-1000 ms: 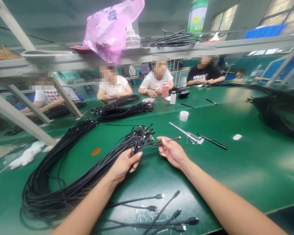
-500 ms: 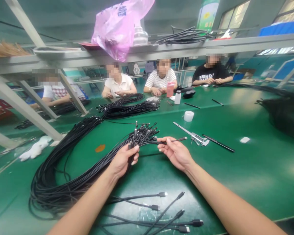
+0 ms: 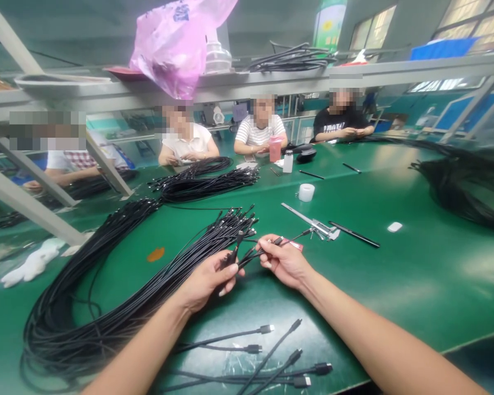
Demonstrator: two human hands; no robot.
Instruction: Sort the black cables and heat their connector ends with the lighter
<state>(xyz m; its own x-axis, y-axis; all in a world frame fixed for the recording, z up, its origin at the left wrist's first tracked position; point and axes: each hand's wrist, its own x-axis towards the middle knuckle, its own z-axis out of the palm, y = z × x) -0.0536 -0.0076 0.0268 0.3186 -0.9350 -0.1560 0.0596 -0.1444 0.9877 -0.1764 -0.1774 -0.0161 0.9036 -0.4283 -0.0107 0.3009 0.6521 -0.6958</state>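
Note:
A big bundle of black cables [image 3: 119, 285] loops across the green table [image 3: 395, 280], its plug ends fanned out near the middle. My left hand [image 3: 206, 280] grips a few of those cable ends just behind the plugs. My right hand [image 3: 284, 262] pinches one black cable end [image 3: 271, 241] between thumb and fingers, close to the left hand. The two hands are a few centimetres apart over the table.
Several loose cables with plugs [image 3: 267, 356] lie near the front edge. A metal caliper [image 3: 313, 222], a black rod [image 3: 354, 234], a tape roll [image 3: 306, 192] and a white tag [image 3: 394, 226] lie to the right. Other people sit across the table. More cable heaps [image 3: 465, 192] are far right.
My right hand has drawn its cable end back toward the left hand, and the thin end that stuck out to the right is now shorter. The left hand keeps its grip.

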